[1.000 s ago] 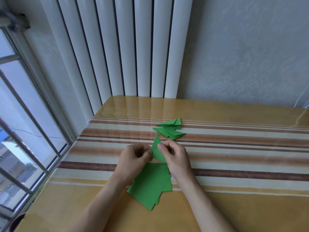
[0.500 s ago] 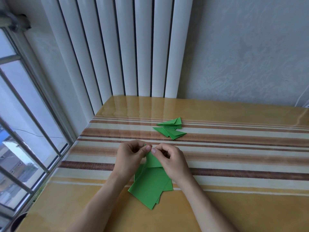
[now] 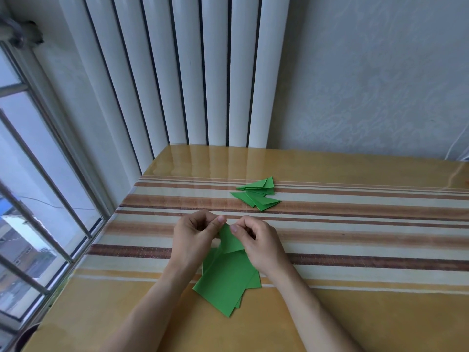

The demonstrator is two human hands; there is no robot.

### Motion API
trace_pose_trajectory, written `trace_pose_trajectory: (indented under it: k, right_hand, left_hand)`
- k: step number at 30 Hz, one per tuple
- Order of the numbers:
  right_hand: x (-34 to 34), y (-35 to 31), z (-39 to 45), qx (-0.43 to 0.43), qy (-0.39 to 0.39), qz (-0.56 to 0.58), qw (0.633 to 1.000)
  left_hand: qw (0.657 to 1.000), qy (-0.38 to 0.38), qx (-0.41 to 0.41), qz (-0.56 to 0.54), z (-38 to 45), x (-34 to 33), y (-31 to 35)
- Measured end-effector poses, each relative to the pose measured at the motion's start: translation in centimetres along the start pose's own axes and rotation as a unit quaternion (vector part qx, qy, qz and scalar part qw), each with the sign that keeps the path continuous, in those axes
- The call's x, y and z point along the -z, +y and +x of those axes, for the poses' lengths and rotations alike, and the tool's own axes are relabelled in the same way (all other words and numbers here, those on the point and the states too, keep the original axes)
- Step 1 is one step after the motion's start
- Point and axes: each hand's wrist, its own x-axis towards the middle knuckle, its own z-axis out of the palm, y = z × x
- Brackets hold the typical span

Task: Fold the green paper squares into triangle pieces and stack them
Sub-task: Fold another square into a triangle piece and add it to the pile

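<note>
A small green folded piece (image 3: 229, 241) is held just above the table between both hands. My left hand (image 3: 195, 237) pinches its left edge with thumb and fingers curled. My right hand (image 3: 258, 242) pinches its right edge near the top. Under my wrists lies a loose pile of flat green paper squares (image 3: 227, 283), fanned out and partly hidden by my hands. Farther back, a heap of finished green triangle pieces (image 3: 257, 195) rests on the striped table (image 3: 355, 237).
A white ribbed radiator (image 3: 182, 72) stands against the wall behind the table. A barred window (image 3: 30, 199) runs along the left, close to the table's left edge. A white cable (image 3: 459, 146) hangs at the far right.
The folded piece stood up as a pointed triangle a second ago; it has been folded down lower and both hands now pinch its upper edge closer together.
</note>
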Motion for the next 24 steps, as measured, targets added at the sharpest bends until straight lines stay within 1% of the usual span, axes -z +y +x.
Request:
trace_pose_trajectory:
  k: [8, 12, 15, 17, 21, 24]
  right_hand:
    - [-0.01, -0.24, -0.07, -0.012, -0.006, 0.028, 0.999]
    - [0.06, -0.14, -0.04, -0.001, 0.007, 0.008, 1.0]
    - [0.04, 0.13, 0.02, -0.001, 0.016, 0.01, 1.0]
    - [-0.01, 0.1, 0.01, -0.003, 0.014, 0.013, 1.0]
    - [-0.02, -0.05, -0.03, -0.021, 0.013, 0.028, 0.999]
    - [-0.01, 0.2, 0.04, -0.024, 0.022, 0.02, 0.999]
  left_hand:
    - [0.999, 0.03, -0.013, -0.002, 0.19, 0.2, -0.1]
    - [1.0, -0.004, 0.022, -0.02, 0.02, 0.09, 0.21]
    - [0.998, -0.046, 0.044, 0.013, 0.01, 0.07, 0.01]
    - [0.997, -0.054, 0.044, 0.024, -0.02, 0.01, 0.09]
    - [0.999, -0.023, 0.022, 0.007, 0.01, 0.35, 0.38]
    - [1.0, -0.013, 0.022, -0.009, 0.05, 0.58, 0.44]
